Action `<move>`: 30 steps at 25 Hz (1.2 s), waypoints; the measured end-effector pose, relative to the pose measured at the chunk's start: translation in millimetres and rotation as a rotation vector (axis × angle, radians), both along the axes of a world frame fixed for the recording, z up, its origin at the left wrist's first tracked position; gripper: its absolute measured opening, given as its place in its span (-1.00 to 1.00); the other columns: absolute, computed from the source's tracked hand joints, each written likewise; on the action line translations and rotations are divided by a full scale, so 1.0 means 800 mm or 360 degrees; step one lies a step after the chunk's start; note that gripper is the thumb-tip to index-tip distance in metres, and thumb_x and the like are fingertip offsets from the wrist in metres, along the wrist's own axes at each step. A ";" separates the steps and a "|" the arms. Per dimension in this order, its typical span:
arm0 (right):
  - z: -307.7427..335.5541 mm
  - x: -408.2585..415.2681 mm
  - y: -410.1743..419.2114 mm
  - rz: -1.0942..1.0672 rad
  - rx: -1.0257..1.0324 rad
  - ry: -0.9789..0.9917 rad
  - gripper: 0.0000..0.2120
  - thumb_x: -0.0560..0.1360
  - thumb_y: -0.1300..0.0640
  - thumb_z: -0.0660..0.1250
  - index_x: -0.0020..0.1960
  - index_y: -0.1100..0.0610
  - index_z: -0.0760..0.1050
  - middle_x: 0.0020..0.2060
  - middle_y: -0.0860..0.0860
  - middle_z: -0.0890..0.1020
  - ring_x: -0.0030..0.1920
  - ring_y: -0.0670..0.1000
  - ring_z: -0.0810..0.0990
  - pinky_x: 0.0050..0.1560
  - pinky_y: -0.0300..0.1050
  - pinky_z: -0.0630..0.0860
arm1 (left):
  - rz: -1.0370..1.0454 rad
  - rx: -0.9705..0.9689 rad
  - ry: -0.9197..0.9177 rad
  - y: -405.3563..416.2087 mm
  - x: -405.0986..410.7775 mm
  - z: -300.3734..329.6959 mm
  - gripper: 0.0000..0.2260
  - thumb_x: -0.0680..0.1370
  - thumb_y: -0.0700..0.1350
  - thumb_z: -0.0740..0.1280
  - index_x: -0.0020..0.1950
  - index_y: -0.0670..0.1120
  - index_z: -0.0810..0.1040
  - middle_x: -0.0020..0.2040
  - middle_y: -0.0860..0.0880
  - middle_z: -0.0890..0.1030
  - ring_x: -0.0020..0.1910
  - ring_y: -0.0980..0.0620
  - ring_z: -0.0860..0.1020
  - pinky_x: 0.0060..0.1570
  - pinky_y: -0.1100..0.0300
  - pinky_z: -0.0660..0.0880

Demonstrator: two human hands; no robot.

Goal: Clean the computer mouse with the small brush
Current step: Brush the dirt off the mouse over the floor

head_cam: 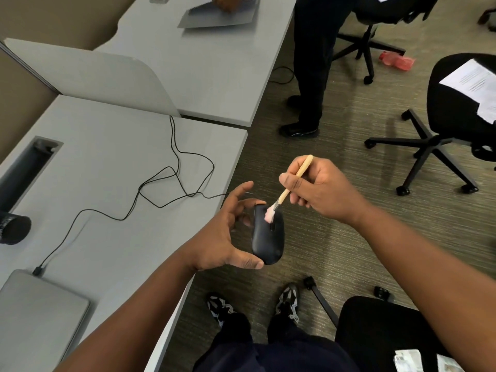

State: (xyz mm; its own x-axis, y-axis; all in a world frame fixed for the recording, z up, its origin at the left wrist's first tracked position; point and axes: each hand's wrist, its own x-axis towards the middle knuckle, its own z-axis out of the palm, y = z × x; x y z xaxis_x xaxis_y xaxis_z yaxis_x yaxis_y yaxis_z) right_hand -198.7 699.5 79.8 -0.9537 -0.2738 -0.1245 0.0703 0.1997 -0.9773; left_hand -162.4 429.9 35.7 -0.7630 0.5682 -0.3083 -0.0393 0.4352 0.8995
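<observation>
A black wired computer mouse [267, 238] is held in the air just past the desk's front edge. My left hand [222, 232] grips it, thumb under its near end and fingers round its far end. My right hand [319, 190] pinches a small brush [291, 185] with a pale wooden handle. The brush's pinkish bristles [269, 214] touch the top of the mouse beside the scroll wheel slot. The mouse cable [171, 181] loops back over the grey desk to a closed laptop.
The grey desk [107, 167] lies to the left with a closed laptop [35, 318] at its near corner, a dark cup [13, 229] and a cable tray slot [24, 170]. Office chairs [434, 140] stand on the carpet to the right. A person's legs [311, 76] stand behind.
</observation>
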 end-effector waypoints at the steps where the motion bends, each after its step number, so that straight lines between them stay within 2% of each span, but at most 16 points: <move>1: -0.001 -0.001 -0.001 -0.0062 0.0128 0.0087 -0.80 0.61 -0.01 0.43 -0.11 0.08 0.55 -0.40 0.03 0.68 -0.41 -0.03 0.59 -0.39 -0.17 0.54 | -0.0006 -0.0004 0.0006 0.000 0.000 0.000 0.24 0.27 -0.06 0.75 0.70 0.36 0.00 0.52 0.18 0.47 0.39 -0.02 0.55 0.45 -0.02 0.45; 3: 0.000 -0.002 0.002 -0.0155 0.0176 0.0178 -0.82 0.62 0.01 0.43 -0.12 0.04 0.55 -0.39 0.03 0.68 -0.40 -0.05 0.61 -0.35 -0.13 0.56 | -0.0016 -0.0014 0.0013 0.001 0.000 0.000 0.25 0.27 -0.05 0.76 0.70 0.37 -0.01 0.54 0.18 0.46 0.39 0.00 0.55 0.44 -0.01 0.45; 6: 0.005 0.000 0.006 -0.0027 -0.0131 0.0012 -0.79 0.58 -0.05 0.44 -0.12 0.06 0.56 -0.41 0.04 0.68 -0.44 -0.08 0.60 -0.43 -0.29 0.50 | 0.0000 -0.0019 0.0015 0.001 -0.003 0.001 0.25 0.26 -0.04 0.76 0.69 0.41 -0.01 0.53 0.25 0.45 0.40 0.07 0.54 0.42 0.03 0.45; 7: 0.005 0.000 0.006 0.0023 -0.0140 -0.0033 -0.78 0.57 -0.05 0.44 -0.12 0.07 0.56 -0.41 0.04 0.68 -0.44 -0.08 0.60 -0.44 -0.30 0.49 | 0.0005 -0.0020 0.0018 0.001 -0.004 0.001 0.25 0.27 -0.04 0.76 0.68 0.40 0.00 0.52 0.27 0.45 0.40 0.09 0.54 0.41 0.05 0.45; 11: 0.002 0.000 0.003 -0.0103 0.0087 0.0128 -0.83 0.61 0.02 0.43 -0.12 0.06 0.56 -0.39 0.03 0.69 -0.40 -0.05 0.61 -0.37 -0.21 0.53 | 0.0031 -0.0016 0.0032 -0.002 -0.001 0.000 0.24 0.26 -0.06 0.76 0.69 0.37 0.01 0.51 0.25 0.46 0.40 0.07 0.55 0.40 0.07 0.48; 14: 0.004 0.003 0.004 0.0010 -0.0174 0.0018 -0.81 0.60 0.00 0.44 -0.12 0.07 0.57 -0.39 0.05 0.68 -0.42 -0.06 0.60 -0.41 -0.25 0.52 | 0.0034 -0.0027 0.0029 -0.002 -0.003 0.001 0.24 0.26 -0.03 0.76 0.68 0.40 0.02 0.50 0.30 0.45 0.40 0.11 0.54 0.40 0.08 0.48; 16: 0.002 0.005 0.002 0.0064 -0.0040 0.0098 -0.83 0.60 -0.01 0.42 -0.12 0.04 0.57 -0.37 0.06 0.69 -0.41 -0.05 0.62 -0.39 -0.23 0.54 | 0.0020 -0.0043 0.0033 -0.003 -0.003 0.000 0.24 0.26 -0.04 0.76 0.69 0.38 0.01 0.49 0.32 0.45 0.40 0.13 0.53 0.39 0.12 0.47; 19: 0.000 0.004 0.001 -0.0008 0.0238 0.0332 -0.83 0.62 0.00 0.42 -0.09 0.06 0.58 -0.33 0.08 0.69 -0.33 0.12 0.67 -0.30 0.03 0.62 | -0.0013 -0.0063 0.0048 -0.003 0.000 -0.002 0.25 0.26 -0.03 0.76 0.70 0.36 0.00 0.49 0.31 0.46 0.40 0.11 0.53 0.40 0.11 0.44; 20: 0.001 0.004 0.001 0.0000 0.0188 0.0331 -0.82 0.61 -0.02 0.42 -0.09 0.07 0.58 -0.34 0.07 0.69 -0.34 0.11 0.66 -0.32 0.01 0.61 | -0.0015 -0.0067 0.0049 -0.002 0.000 -0.002 0.26 0.26 -0.03 0.76 0.70 0.37 -0.01 0.49 0.31 0.46 0.40 0.11 0.53 0.40 0.11 0.43; 22: 0.005 0.005 0.002 0.0089 -0.0008 0.0183 -0.77 0.57 -0.09 0.41 -0.11 0.06 0.58 -0.36 0.05 0.69 -0.38 -0.02 0.64 -0.36 -0.20 0.55 | -0.0015 -0.0078 0.0052 -0.003 -0.001 -0.003 0.26 0.26 -0.03 0.76 0.69 0.40 -0.01 0.50 0.31 0.45 0.40 0.13 0.52 0.38 0.14 0.42; 24: 0.005 0.005 0.000 0.0147 0.0045 0.0131 -0.77 0.56 -0.13 0.40 -0.11 0.03 0.57 -0.35 0.04 0.70 -0.39 -0.07 0.63 -0.35 -0.26 0.54 | -0.0024 -0.0086 0.0064 -0.003 -0.001 -0.003 0.26 0.26 -0.04 0.76 0.68 0.42 -0.01 0.49 0.32 0.45 0.40 0.14 0.52 0.36 0.18 0.40; 28: 0.001 0.001 -0.004 0.0044 0.0430 0.0378 -0.84 0.63 0.00 0.40 -0.07 0.05 0.58 -0.33 0.05 0.69 -0.35 0.10 0.63 -0.30 -0.01 0.60 | -0.0023 -0.0084 0.0064 -0.004 0.005 -0.004 0.27 0.25 -0.02 0.76 0.69 0.40 0.00 0.49 0.30 0.45 0.40 0.15 0.51 0.37 0.14 0.41; 30: 0.003 0.002 -0.004 -0.0003 0.0368 0.0422 -0.85 0.64 0.03 0.40 -0.07 0.08 0.58 -0.32 0.08 0.69 -0.35 0.14 0.63 -0.32 0.02 0.59 | -0.0031 -0.0086 0.0064 -0.004 0.004 -0.003 0.26 0.24 -0.01 0.76 0.69 0.41 0.00 0.49 0.31 0.45 0.39 0.18 0.51 0.35 0.17 0.42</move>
State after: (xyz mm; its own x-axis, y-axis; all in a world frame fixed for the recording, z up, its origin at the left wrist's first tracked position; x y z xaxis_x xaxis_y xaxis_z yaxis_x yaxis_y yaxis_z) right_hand -196.7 696.7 82.5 -0.9617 -0.2654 0.0690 -0.1792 0.4178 -0.8907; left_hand -158.9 426.3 33.0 -0.7642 0.5665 -0.3084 0.0054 0.4837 0.8752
